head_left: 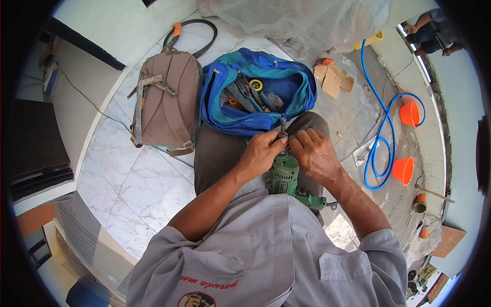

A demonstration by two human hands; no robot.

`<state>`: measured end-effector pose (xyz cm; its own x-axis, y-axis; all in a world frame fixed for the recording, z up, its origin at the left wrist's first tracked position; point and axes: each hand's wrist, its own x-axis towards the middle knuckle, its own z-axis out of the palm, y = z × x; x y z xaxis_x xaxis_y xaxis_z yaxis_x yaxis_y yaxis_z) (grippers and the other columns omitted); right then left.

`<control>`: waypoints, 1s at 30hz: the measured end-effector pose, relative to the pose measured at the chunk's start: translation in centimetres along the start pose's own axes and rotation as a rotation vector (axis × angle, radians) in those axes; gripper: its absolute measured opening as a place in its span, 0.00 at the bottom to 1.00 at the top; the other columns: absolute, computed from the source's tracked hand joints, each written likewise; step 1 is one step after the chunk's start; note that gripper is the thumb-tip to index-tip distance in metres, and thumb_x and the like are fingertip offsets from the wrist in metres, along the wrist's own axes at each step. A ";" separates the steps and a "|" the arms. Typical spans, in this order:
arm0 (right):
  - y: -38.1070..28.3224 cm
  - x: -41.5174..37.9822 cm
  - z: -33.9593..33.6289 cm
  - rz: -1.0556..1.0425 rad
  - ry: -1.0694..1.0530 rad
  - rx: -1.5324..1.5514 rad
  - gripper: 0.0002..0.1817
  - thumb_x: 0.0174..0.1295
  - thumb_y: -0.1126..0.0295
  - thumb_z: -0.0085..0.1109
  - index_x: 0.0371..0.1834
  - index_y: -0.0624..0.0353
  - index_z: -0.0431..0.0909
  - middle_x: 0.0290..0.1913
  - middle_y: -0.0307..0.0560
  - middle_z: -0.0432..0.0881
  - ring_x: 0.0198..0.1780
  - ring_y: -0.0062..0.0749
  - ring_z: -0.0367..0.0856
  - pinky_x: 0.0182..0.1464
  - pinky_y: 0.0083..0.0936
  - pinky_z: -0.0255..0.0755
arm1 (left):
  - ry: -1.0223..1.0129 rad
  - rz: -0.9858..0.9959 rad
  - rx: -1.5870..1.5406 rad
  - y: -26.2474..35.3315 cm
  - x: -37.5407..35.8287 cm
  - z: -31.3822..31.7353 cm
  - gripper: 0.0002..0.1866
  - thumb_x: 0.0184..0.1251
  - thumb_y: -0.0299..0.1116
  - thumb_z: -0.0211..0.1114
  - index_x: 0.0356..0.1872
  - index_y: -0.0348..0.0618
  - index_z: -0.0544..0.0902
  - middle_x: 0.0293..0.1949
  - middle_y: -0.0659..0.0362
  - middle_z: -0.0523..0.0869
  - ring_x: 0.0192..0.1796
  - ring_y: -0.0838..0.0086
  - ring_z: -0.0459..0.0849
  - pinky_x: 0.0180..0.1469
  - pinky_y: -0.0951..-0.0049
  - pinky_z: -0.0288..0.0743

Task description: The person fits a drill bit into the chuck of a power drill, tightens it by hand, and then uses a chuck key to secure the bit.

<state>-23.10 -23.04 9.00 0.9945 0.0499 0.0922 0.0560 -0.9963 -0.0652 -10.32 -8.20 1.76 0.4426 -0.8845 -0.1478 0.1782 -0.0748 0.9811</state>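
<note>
A green corded power drill (pixel 284 173) rests upright in my lap, its chuck pointing away from me. A metal bit (pixel 283 123) sticks out of the chuck end. My left hand (pixel 262 153) is closed, thumb and fingers pinching the chuck from the left. On the other side my right hand (pixel 313 153) is curled closed against the chuck; its fingertips are turned down, so what they grip is hidden. Just beyond my knees lies an open blue tool bag (pixel 225 123) with pliers-like hand tools and a yellow tape roll (pixel 255 85) inside.
A brown backpack (pixel 166 97) with a hammer-like tool on it lies left of the bag. At right are a coiled blue hose (pixel 391 138), orange buckets (pixel 403 170) and torn cardboard (pixel 333 79). Plastic sheeting (pixel 302 23) hangs behind. Another person (pixel 437 33) stands top right.
</note>
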 end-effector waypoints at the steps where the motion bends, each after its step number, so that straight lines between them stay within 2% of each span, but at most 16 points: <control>1: -0.2 0.0 0.3 0.024 -0.016 0.004 0.11 0.60 0.67 0.62 0.42 0.60 0.84 0.36 0.42 0.76 0.42 0.36 0.79 0.48 0.34 0.76 | 0.014 0.002 0.001 -0.2 -0.1 0.0 0.14 0.85 0.35 0.62 0.46 0.31 0.85 0.30 0.56 0.88 0.34 0.80 0.78 0.40 0.68 0.76; 4: -0.4 0.5 -0.3 0.002 0.029 -0.023 0.10 0.60 0.67 0.62 0.41 0.59 0.84 0.36 0.42 0.77 0.41 0.38 0.79 0.51 0.36 0.75 | -0.015 -0.027 0.001 -0.4 -0.1 -0.4 0.14 0.87 0.35 0.60 0.50 0.32 0.87 0.33 0.65 0.84 0.39 0.85 0.76 0.43 0.74 0.75; 7: 0.6 1.2 -1.0 -0.140 0.113 -0.097 0.09 0.60 0.67 0.62 0.39 0.59 0.83 0.36 0.42 0.78 0.40 0.38 0.79 0.51 0.36 0.74 | -0.005 -0.004 0.009 1.1 -0.4 -0.2 0.14 0.86 0.35 0.60 0.50 0.32 0.86 0.32 0.64 0.84 0.38 0.84 0.75 0.41 0.73 0.74; 10: 1.4 0.5 -0.1 -0.175 0.068 -0.014 0.08 0.59 0.67 0.62 0.37 0.58 0.81 0.35 0.42 0.77 0.38 0.38 0.78 0.49 0.35 0.73 | 0.009 0.012 0.095 0.8 -0.3 -0.2 0.14 0.83 0.35 0.63 0.41 0.31 0.83 0.28 0.52 0.86 0.31 0.73 0.79 0.37 0.63 0.75; 13: 1.3 0.0 0.3 -0.174 0.056 -0.010 0.07 0.57 0.67 0.61 0.34 0.58 0.78 0.34 0.43 0.75 0.37 0.38 0.77 0.46 0.35 0.71 | 0.035 0.036 0.147 0.8 -0.5 0.1 0.15 0.82 0.34 0.65 0.37 0.31 0.81 0.27 0.47 0.85 0.28 0.66 0.79 0.36 0.60 0.74; 16: 0.9 -0.6 1.0 -0.164 0.135 -0.013 0.08 0.54 0.68 0.61 0.33 0.58 0.76 0.33 0.44 0.74 0.36 0.38 0.76 0.44 0.36 0.70 | 0.006 0.049 0.170 1.3 -1.1 0.2 0.12 0.84 0.32 0.62 0.48 0.31 0.85 0.28 0.61 0.80 0.33 0.83 0.72 0.35 0.70 0.70; 25: -0.4 -0.5 2.2 -0.077 0.186 0.050 0.09 0.49 0.70 0.62 0.31 0.58 0.74 0.31 0.46 0.70 0.35 0.40 0.73 0.42 0.38 0.68 | 0.073 0.061 0.195 1.3 -1.6 0.4 0.12 0.81 0.31 0.64 0.39 0.29 0.81 0.25 0.56 0.81 0.30 0.81 0.71 0.33 0.68 0.71; 30: -0.9 -0.6 3.1 -0.023 0.226 0.077 0.10 0.47 0.73 0.63 0.32 0.58 0.73 0.32 0.47 0.70 0.36 0.42 0.73 0.44 0.40 0.68 | 0.060 0.025 0.209 1.8 -1.5 0.2 0.12 0.81 0.31 0.64 0.40 0.29 0.82 0.25 0.55 0.82 0.30 0.81 0.72 0.34 0.67 0.71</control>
<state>-23.46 -21.94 5.95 0.9484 0.0474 0.3136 0.0939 -0.9864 -0.1349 -10.83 -7.06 3.75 0.4973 -0.8587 -0.1239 -0.0166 -0.1522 0.9882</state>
